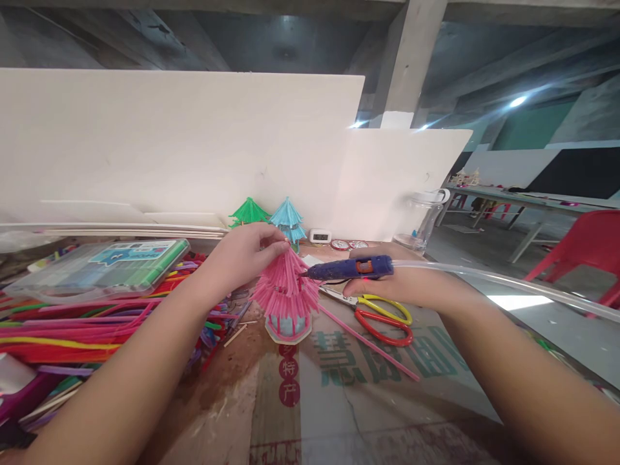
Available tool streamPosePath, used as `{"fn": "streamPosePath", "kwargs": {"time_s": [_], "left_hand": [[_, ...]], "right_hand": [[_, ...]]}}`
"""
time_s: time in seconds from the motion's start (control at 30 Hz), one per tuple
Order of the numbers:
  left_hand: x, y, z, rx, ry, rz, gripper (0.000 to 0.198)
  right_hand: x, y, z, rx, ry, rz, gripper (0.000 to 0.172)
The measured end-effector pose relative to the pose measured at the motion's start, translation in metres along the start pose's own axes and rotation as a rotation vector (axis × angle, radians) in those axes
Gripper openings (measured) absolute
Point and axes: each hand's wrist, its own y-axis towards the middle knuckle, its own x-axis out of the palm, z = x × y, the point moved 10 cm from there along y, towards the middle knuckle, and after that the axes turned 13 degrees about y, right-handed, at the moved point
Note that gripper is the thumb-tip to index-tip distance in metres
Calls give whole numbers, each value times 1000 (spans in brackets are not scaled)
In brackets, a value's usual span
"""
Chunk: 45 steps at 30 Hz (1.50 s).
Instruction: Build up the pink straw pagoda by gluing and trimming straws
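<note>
Gluing the pink pagoda (287, 303) in the middle of the bench (339, 400): left hand (245, 248) pinched on its roof top, right hand (387, 281) clamped round the glue gun (353, 267), nozzle at the roof, next probably needing a steady, light squeeze.

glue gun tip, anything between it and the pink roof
Nothing visible. The glue gun in the right hand has its tip at the pink roof; the left hand pinches the top, above the tip.
</note>
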Motion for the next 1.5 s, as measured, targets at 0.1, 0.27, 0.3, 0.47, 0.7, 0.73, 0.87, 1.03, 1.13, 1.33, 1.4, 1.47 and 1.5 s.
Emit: {"fn": "streamPosePath", "kwargs": {"time_s": [0.1, 0.27, 0.3, 0.47, 0.7, 0.73, 0.87, 1.03, 1.13, 1.33, 1.4, 1.47, 1.5], "left_hand": [[0, 0, -1, 1, 5, 4, 28], [0, 1, 0, 5, 11, 5, 28], [0, 0, 0, 3, 7, 8, 29], [-3, 0, 1, -12, -20, 29, 28], [0, 2, -2, 0, -20, 31, 28], [0, 2, -2, -1, -19, 27, 29], [0, 1, 0, 1, -21, 25, 29], [1, 2, -2, 4, -17, 33, 30], [2, 2, -1, 25, -10, 40, 29], [1, 0, 2, 39, -4, 26, 30], [1, -1, 2, 33, -1, 22, 30], [1, 0, 2, 33, 5, 20, 30], [1, 0, 2, 34, 8, 20, 30]], "right_hand": [[1, 0, -2, 0, 45, -12, 33], [1, 0, -3, -11, 73, -9, 32], [1, 0, -2, -8, 71, -7, 32], [0, -1, 4, -11, 51, -4, 34], [-2, -2, 7, -31, 73, -4, 38], [-2, -2, 7, -29, 62, -2, 36], [-1, -2, 8, -17, 12, -7, 30], [-1, -1, 5, -9, -14, 12, 36], [-3, -1, 1, -11, -67, 32, 37], [-1, 0, -8, -33, -105, -2, 33], [-2, 1, -10, -41, -108, 7, 30], [-2, 1, -14, -51, -102, 10, 26], [-2, 1, -15, -54, -98, 10, 24]]}}
